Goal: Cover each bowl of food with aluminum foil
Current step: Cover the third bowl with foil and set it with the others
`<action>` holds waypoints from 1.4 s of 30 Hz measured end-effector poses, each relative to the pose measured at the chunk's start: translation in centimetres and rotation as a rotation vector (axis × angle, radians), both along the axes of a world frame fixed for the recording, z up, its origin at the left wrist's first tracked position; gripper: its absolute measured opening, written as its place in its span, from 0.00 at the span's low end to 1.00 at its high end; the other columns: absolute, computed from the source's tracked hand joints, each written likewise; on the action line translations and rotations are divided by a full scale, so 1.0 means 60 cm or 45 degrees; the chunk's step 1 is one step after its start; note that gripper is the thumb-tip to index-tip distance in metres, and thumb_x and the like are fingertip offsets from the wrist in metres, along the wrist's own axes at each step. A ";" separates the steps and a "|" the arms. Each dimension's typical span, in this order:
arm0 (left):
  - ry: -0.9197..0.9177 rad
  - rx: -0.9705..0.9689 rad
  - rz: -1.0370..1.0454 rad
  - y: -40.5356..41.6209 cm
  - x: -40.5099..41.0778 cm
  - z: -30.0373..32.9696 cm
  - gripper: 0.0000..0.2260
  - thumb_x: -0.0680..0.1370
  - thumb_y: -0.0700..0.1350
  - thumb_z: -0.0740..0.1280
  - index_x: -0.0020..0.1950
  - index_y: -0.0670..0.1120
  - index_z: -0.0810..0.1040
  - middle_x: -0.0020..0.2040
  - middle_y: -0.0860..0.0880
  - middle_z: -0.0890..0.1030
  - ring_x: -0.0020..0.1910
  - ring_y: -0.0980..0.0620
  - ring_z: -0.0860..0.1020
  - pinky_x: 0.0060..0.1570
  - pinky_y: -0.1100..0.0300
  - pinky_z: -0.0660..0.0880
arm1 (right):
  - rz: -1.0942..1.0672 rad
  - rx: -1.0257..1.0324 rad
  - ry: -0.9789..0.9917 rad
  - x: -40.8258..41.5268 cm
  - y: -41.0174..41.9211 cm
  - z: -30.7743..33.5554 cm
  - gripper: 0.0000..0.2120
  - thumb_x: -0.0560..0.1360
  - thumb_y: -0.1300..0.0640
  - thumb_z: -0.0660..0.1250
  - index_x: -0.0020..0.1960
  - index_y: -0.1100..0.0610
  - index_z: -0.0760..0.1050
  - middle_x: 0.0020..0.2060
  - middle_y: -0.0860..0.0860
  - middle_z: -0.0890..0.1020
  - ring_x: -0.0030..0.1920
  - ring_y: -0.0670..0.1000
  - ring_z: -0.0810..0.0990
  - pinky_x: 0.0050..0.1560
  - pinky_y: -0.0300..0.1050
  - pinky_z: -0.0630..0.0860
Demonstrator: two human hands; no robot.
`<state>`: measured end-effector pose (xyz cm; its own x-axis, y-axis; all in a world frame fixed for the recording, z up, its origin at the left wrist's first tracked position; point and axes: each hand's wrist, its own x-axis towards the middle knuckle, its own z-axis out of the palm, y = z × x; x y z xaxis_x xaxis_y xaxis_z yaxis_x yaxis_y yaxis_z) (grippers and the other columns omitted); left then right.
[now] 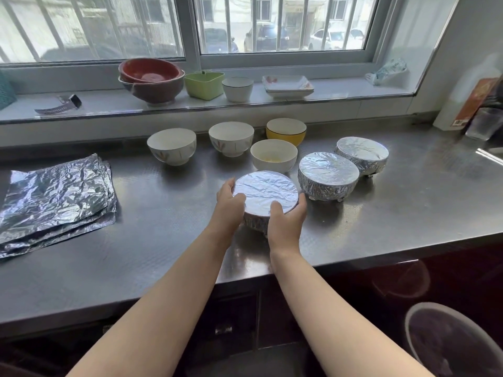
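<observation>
Both hands cup a foil-covered bowl (265, 195) on the steel counter (168, 229): the left hand (230, 206) wraps its left side with the thumb lying on the foil top, the right hand (285, 221) curls round the near right rim, thumb on top as well. Just to its right stand two more foil-wrapped bowls (328, 175) (362, 155), close together. Behind it sit four uncovered bowls: a white one (273, 155) with something yellow inside, a yellow one (285, 131), and two white patterned ones (231, 138) (172, 146). A stack of foil sheets (57, 200) lies well apart at the left
</observation>
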<state>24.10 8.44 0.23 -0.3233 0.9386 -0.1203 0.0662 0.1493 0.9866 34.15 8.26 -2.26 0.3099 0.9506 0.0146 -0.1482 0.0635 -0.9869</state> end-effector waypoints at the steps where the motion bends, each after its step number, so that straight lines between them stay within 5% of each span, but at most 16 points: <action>1: -0.043 -0.003 0.021 0.002 0.003 -0.005 0.30 0.66 0.44 0.56 0.69 0.52 0.67 0.69 0.46 0.70 0.64 0.46 0.74 0.63 0.46 0.74 | 0.017 -0.003 -0.005 0.006 0.009 0.001 0.31 0.68 0.54 0.61 0.71 0.55 0.66 0.66 0.53 0.73 0.66 0.52 0.73 0.69 0.52 0.70; 5: -0.123 -0.022 0.092 -0.006 0.027 -0.004 0.33 0.65 0.44 0.56 0.71 0.57 0.64 0.71 0.48 0.67 0.64 0.44 0.73 0.63 0.41 0.73 | 0.154 -0.105 0.033 0.043 0.056 0.007 0.28 0.68 0.50 0.61 0.67 0.56 0.71 0.51 0.49 0.76 0.51 0.50 0.74 0.56 0.46 0.71; 10: -0.114 0.006 0.180 -0.020 0.059 0.019 0.21 0.73 0.36 0.59 0.66 0.48 0.68 0.66 0.49 0.64 0.57 0.51 0.73 0.60 0.49 0.76 | 0.294 -0.123 0.011 0.074 0.097 0.014 0.18 0.70 0.51 0.61 0.56 0.56 0.76 0.35 0.45 0.74 0.37 0.46 0.71 0.45 0.45 0.69; 15: -0.175 0.007 0.144 -0.015 0.068 0.010 0.27 0.64 0.43 0.61 0.63 0.54 0.67 0.64 0.45 0.70 0.60 0.48 0.75 0.61 0.46 0.76 | 0.356 -0.069 0.024 0.088 0.114 0.012 0.16 0.77 0.57 0.61 0.63 0.57 0.77 0.45 0.52 0.79 0.43 0.48 0.75 0.46 0.40 0.74; 23: -0.246 0.014 0.119 -0.001 0.098 0.006 0.25 0.64 0.44 0.63 0.60 0.57 0.65 0.64 0.47 0.69 0.59 0.48 0.75 0.60 0.46 0.76 | 0.326 -0.056 -0.007 0.117 0.138 0.007 0.11 0.77 0.57 0.61 0.57 0.54 0.78 0.43 0.52 0.77 0.41 0.48 0.72 0.48 0.46 0.71; 29: -0.328 0.060 0.158 0.014 0.126 0.000 0.33 0.65 0.42 0.65 0.70 0.54 0.63 0.66 0.50 0.63 0.62 0.50 0.72 0.60 0.45 0.76 | 0.325 -0.032 0.017 0.140 0.152 0.007 0.09 0.72 0.53 0.63 0.48 0.53 0.80 0.42 0.53 0.74 0.43 0.51 0.70 0.48 0.48 0.69; 34: -0.379 0.044 0.143 0.027 0.144 -0.006 0.35 0.63 0.44 0.65 0.69 0.57 0.61 0.66 0.52 0.63 0.62 0.50 0.72 0.60 0.46 0.76 | 0.307 -0.031 0.070 0.162 0.173 0.003 0.10 0.79 0.59 0.61 0.57 0.55 0.78 0.46 0.52 0.78 0.46 0.50 0.74 0.51 0.43 0.72; 37: -0.415 0.035 0.133 0.037 0.154 -0.009 0.35 0.62 0.44 0.66 0.69 0.59 0.61 0.65 0.53 0.64 0.63 0.51 0.72 0.60 0.45 0.76 | 0.317 -0.029 0.089 0.172 0.180 0.004 0.08 0.79 0.59 0.60 0.49 0.52 0.78 0.46 0.53 0.76 0.47 0.51 0.72 0.51 0.43 0.70; 42: -0.448 0.035 0.101 0.055 0.172 -0.013 0.34 0.62 0.45 0.67 0.66 0.61 0.61 0.66 0.52 0.65 0.64 0.51 0.71 0.61 0.46 0.75 | 0.302 -0.029 0.094 0.195 0.195 0.006 0.08 0.80 0.59 0.60 0.49 0.51 0.78 0.46 0.53 0.76 0.48 0.50 0.72 0.50 0.41 0.71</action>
<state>34.40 11.75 -0.58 -0.3385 0.9167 -0.2121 -0.2887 0.1134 0.9507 45.85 19.98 -1.88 0.0772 0.9968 -0.0222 -0.2277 -0.0041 -0.9737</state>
